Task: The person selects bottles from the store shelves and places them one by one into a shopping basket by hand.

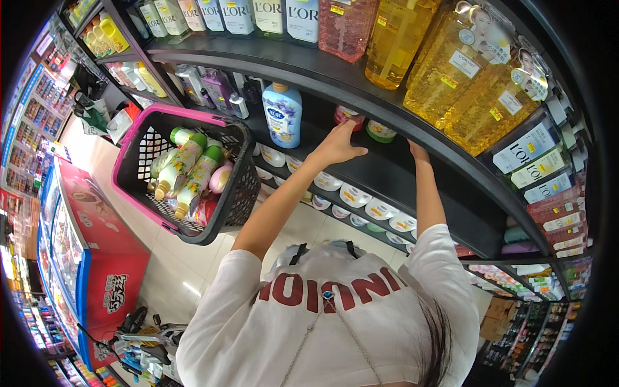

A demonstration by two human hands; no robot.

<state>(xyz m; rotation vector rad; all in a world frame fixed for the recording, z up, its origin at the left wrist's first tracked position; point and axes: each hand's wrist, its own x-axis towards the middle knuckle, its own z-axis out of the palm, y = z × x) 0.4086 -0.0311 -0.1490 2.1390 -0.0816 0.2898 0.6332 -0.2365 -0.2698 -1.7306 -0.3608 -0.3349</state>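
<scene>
My left hand point(340, 143) reaches onto the dark shelf point(387, 169), thumb spread away from the fingers. Its fingertips are at a red container point(342, 115), partly hidden by the upper shelf edge; whether they press on it is unclear. Just right of that stands a container with a green base point(381, 133). My right hand point(418, 152) goes in under the upper shelf, its fingers hidden by the shelf edge. Left of my left hand a light-blue bottle with a tan cap point(282, 119) stands upright on the same shelf.
A black basket with a pink rim point(155, 109) holds several flowered bottles point(196, 180), left of my left arm. Above, the upper shelf point(258, 57) carries large amber bottles point(393, 45). White round items point(354, 195) line a lower shelf. A red freezer chest point(119, 258) stands at left.
</scene>
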